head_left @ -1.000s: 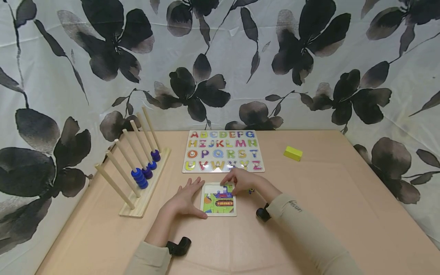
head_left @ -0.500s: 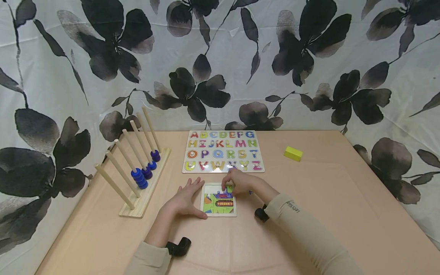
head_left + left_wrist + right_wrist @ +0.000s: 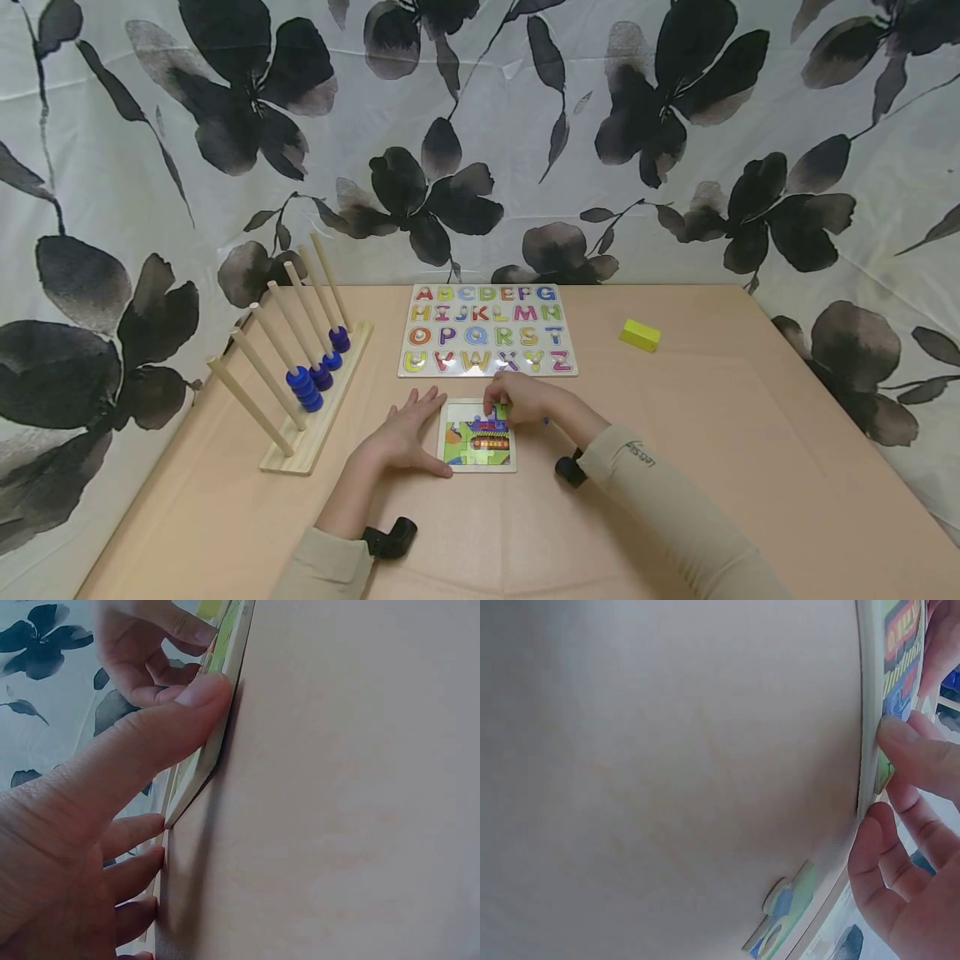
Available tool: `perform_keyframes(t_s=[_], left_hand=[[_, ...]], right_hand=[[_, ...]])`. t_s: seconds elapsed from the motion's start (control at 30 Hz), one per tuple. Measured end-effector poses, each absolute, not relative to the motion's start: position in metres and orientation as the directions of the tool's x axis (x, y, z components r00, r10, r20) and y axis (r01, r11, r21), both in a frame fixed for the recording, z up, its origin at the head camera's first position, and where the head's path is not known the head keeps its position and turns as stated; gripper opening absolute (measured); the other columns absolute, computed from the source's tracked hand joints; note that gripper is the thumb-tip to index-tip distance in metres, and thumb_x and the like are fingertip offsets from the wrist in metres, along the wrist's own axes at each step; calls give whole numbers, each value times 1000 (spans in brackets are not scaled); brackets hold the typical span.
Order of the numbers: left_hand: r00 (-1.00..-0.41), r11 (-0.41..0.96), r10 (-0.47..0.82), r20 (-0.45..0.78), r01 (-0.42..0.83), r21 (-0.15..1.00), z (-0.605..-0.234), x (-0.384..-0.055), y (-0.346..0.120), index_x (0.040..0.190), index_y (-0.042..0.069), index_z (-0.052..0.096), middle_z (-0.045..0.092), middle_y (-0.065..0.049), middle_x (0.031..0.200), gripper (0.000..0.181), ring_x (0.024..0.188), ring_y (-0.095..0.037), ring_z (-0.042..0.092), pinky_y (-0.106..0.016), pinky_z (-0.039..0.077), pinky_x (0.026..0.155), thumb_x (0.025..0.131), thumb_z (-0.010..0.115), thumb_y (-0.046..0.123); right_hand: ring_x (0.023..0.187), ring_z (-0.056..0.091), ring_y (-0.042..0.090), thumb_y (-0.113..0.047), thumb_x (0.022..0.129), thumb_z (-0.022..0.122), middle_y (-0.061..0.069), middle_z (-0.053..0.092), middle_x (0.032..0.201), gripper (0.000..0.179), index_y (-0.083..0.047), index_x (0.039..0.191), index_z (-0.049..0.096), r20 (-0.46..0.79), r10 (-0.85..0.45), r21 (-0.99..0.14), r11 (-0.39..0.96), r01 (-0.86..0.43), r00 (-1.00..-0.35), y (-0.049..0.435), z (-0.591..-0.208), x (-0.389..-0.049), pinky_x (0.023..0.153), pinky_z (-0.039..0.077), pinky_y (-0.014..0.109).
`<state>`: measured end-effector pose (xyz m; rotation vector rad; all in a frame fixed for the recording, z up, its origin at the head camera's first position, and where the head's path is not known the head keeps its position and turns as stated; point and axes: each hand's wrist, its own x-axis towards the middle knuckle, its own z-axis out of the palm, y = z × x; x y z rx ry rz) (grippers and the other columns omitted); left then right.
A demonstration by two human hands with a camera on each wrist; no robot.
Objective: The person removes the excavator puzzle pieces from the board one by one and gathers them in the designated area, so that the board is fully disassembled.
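A small jigsaw puzzle (image 3: pixel 487 450) with a vehicle on tracks lies in a pale frame (image 3: pixel 477 469) on the table. My left hand (image 3: pixel 401 437) is spread at its left side, the thumb resting on the frame's near-left corner and the other fingers extended beside it. At the frame's far right corner, my right hand (image 3: pixel 525 395) pinches a green puzzle piece (image 3: pixel 885 771) between thumb and index finger. The remaining right fingers curl beside the frame. A loose puzzle piece (image 3: pixel 786 909) lies flat on the table by the right hand, mostly hidden under it in the head view.
An alphabet board (image 3: pixel 487 331) lies just beyond the puzzle. To the left stands a wooden peg rack (image 3: pixel 300 433) with blue rings (image 3: pixel 303 388) on some pegs. A yellow block (image 3: pixel 640 335) sits at the back right. Floral cloth (image 3: pixel 525 125) hangs behind the table.
The right hand has shifted very slightly at the frame's far right corner, its wrist drawing a little nearer and left. The left hand has stayed still.
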<state>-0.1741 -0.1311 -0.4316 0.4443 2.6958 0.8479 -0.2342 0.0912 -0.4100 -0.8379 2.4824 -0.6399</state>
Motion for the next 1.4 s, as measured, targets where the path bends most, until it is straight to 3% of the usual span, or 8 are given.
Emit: perform_keyframes(t_s=[0.57,0.97,1.4], left_hand=[[-913,781,370,-171,206,589,-432,-174,-131,140,3,35,23,-16,148,107,136,-39,7,-60,6,106,53,87,38],[-913,776,374,-166,210,595,-435,-175,-131,140,3,34,22,-15,149,108,137,-39,6,-60,5,106,53,87,38],[-914,778,368,-169,204,595,-436,-175,-132,141,5,33,21,-14,149,109,137,-38,5,-59,5,106,53,88,37]], right_hand=[[81,47,17,0,76,71,-1,55,87,20,-17,85,63,-236,-641,-590,691,-416,-730,94,-418,-236,71,44,27],[75,50,15,0,67,76,-1,53,83,35,-9,98,62,-195,-575,-589,716,-374,-795,94,-415,-233,66,46,24],[80,52,16,-5,67,80,-2,59,86,34,-7,99,69,-132,-556,-622,691,-369,-820,111,-407,-232,68,46,25]])
